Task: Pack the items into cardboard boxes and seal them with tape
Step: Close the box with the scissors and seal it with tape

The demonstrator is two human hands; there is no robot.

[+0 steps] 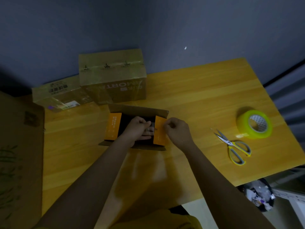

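While our left hand (137, 128) reaches into the small open cardboard box with orange flaps (113, 126), fingers curled on something unclear, our right hand (175, 130) pinches its three-o'clock flap.

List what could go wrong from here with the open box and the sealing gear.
1. Both the left hand and right hand are at the open box, whose orange flaps stand open; folding one now might trap the item or a finger.
2. The tape roll and scissors lie far to the right near the table edge; a hurried reach could knock them off.
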